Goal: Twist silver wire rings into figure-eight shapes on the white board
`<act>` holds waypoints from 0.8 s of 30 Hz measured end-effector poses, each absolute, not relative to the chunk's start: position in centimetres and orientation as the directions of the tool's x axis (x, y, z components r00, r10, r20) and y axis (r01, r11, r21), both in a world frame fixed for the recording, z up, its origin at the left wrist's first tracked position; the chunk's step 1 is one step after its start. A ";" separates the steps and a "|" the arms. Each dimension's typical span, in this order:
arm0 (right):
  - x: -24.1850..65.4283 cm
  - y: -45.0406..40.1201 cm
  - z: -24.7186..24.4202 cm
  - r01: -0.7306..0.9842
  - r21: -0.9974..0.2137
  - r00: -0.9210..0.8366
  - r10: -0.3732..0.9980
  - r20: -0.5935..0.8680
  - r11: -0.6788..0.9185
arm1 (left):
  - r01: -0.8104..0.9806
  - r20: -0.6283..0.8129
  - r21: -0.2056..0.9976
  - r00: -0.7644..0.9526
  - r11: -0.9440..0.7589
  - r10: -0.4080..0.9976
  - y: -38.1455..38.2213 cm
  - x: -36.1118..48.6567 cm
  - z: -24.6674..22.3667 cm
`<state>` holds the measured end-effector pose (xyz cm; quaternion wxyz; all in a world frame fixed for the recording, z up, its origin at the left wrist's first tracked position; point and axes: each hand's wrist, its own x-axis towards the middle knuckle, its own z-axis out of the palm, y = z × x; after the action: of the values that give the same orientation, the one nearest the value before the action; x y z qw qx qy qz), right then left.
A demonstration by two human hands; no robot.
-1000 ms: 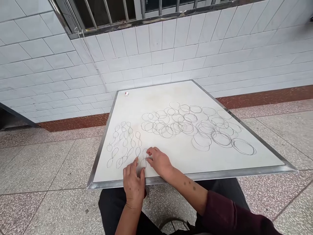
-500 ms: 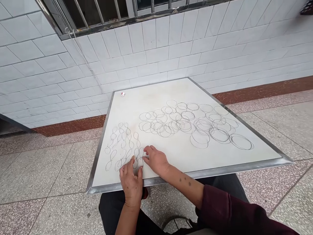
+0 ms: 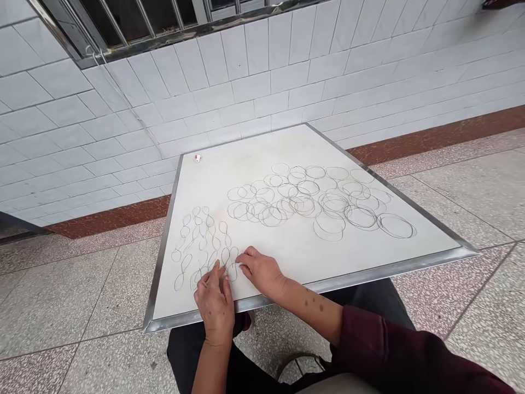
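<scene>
Thin dark wire, twisted into figure-eight loops (image 3: 225, 256), lies on the left part of the white tabletop (image 3: 250, 158). My left hand (image 3: 215, 298) rests at the near edge with its fingers spread, touching the board beside the lowest loops and partly hiding them. Just right of the end loop is my right hand (image 3: 262, 272); its thumb and forefinger are slightly apart at the loop's edge, with the other fingers curled. Many round wire rings (image 3: 361, 216) overlap across the middle and right of the board.
A metal edge strip (image 3: 394, 269) borders the table. A small red-and-white item (image 3: 198, 158) sits in the far left corner. Behind stands a white tiled wall (image 3: 250, 87) with a barred window (image 3: 141, 19). My legs are under the near edge.
My right thumb and forefinger have come closer together beside the end loop. My left hand stays by the loops. The whole view has shifted slightly.
</scene>
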<state>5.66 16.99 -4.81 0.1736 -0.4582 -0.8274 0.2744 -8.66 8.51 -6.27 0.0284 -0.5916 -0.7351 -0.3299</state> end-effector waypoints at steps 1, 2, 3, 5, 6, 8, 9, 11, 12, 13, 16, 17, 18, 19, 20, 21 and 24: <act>5.7 17.0 -4.8 0.664 -0.613 -0.517 0.855 0.037 0.427 | 0.896 0.431 0.433 -0.301 0.097 0.851 8.5 -8.6 -6.2; 5.8 17.0 -4.8 0.664 -0.615 -0.512 0.858 0.040 0.424 | 0.904 0.432 0.413 -0.303 0.112 0.849 8.5 -8.5 -6.1; 5.8 17.0 -4.8 0.665 -0.618 -0.504 0.862 0.044 0.420 | 0.911 0.436 0.392 -0.307 0.128 0.846 8.6 -8.4 -6.0; 6.0 16.9 -4.8 0.661 -0.629 -0.489 0.871 0.053 0.410 | 0.922 0.445 0.357 -0.309 0.150 0.840 8.6 -8.3 -5.9; 6.1 16.9 -4.8 0.659 -0.635 -0.481 0.875 0.054 0.402 | 0.925 0.453 0.346 -0.310 0.155 0.836 8.6 -8.2 -5.8; 6.3 17.0 -4.8 0.652 -0.649 -0.473 0.879 0.057 0.392 | 0.927 0.465 0.343 -0.309 0.153 0.830 8.7 -8.0 -5.8; 6.4 17.0 -4.8 0.646 -0.656 -0.471 0.880 0.059 0.390 | 0.926 0.466 0.350 -0.305 0.143 0.830 8.8 -7.9 -5.8; 6.5 17.1 -4.8 0.639 -0.662 -0.472 0.879 0.062 0.390 | 0.924 0.466 0.366 -0.284 0.110 0.838 9.0 -7.7 -5.8; 6.6 17.2 -4.9 0.638 -0.663 -0.475 0.878 0.062 0.392 | 0.924 0.470 0.374 -0.267 0.085 0.841 9.2 -7.6 -5.8; 6.6 17.2 -4.9 0.639 -0.661 -0.477 0.877 0.060 0.393 | 0.923 0.479 0.380 -0.249 0.057 0.842 9.4 -7.5 -5.8; 6.7 17.3 -4.9 0.642 -0.651 -0.492 0.869 0.056 0.406 | 0.921 0.511 0.389 -0.220 0.004 0.831 9.8 -7.1 -5.9; 6.6 17.4 -4.9 0.636 -0.648 -0.505 0.861 0.061 0.419 | 0.922 0.516 0.388 -0.218 0.001 0.828 9.9 -7.1 -6.0; 6.6 17.5 -4.9 0.628 -0.644 -0.521 0.851 0.068 0.436 | 0.923 0.515 0.385 -0.217 0.003 0.829 10.0 -7.0 -6.0; 6.5 17.6 -4.9 0.618 -0.642 -0.540 0.838 0.073 0.454 | 0.925 0.514 0.380 -0.216 0.006 0.830 10.0 -7.0 -6.0; 6.4 17.7 -4.8 0.605 -0.640 -0.561 0.824 0.078 0.473 | 0.927 0.513 0.375 -0.215 0.009 0.831 10.0 -7.0 -6.0; 6.3 17.8 -4.8 0.594 -0.639 -0.580 0.810 0.080 0.489 | 0.928 0.509 0.372 -0.212 0.009 0.834 10.0 -7.0 -6.0; 5.9 18.2 -4.7 0.584 -0.622 -0.615 0.784 0.080 0.521 | 0.923 0.498 0.384 -0.214 0.008 0.840 9.8 -7.1 -6.1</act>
<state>5.90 18.25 -4.72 0.1784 -0.4009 -0.8538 0.2803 -7.12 9.83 -6.11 0.0636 -0.6235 -0.7071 -0.3274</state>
